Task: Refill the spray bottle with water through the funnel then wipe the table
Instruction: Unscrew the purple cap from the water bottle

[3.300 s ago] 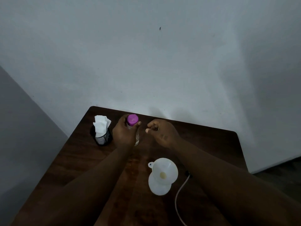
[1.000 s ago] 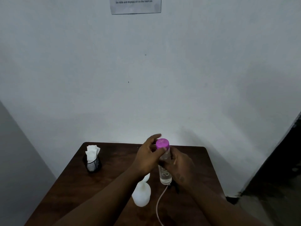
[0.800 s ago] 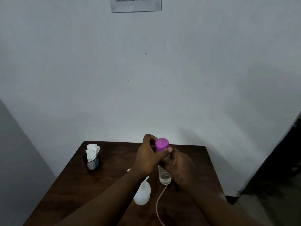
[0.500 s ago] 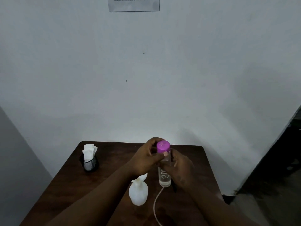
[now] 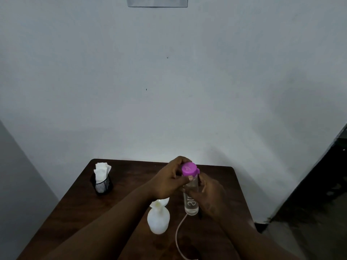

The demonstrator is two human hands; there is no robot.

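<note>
A clear water bottle (image 5: 191, 203) with a purple cap (image 5: 189, 169) is held upright just above the dark wooden table (image 5: 131, 177). My right hand (image 5: 208, 196) wraps its body from the right. My left hand (image 5: 169, 182) has its fingers closed around the purple cap. To the left of the bottle stands a white spray bottle (image 5: 158, 220) with a white funnel (image 5: 161, 202) in its neck, partly hidden by my left forearm. A thin pale tube (image 5: 178, 239) trails across the table towards me.
A black mesh holder (image 5: 102, 184) with white tissues (image 5: 101, 170) stands at the table's back left. A small dark object lies behind my right hand. The wall runs close behind the table; a paper notice (image 5: 156, 1) hangs high on it. Dark floor lies to the right.
Since 3.3 s ago the water bottle moved from the back left to the right of the funnel and both hands took hold of it. Over the last second my left fingers shifted around the cap.
</note>
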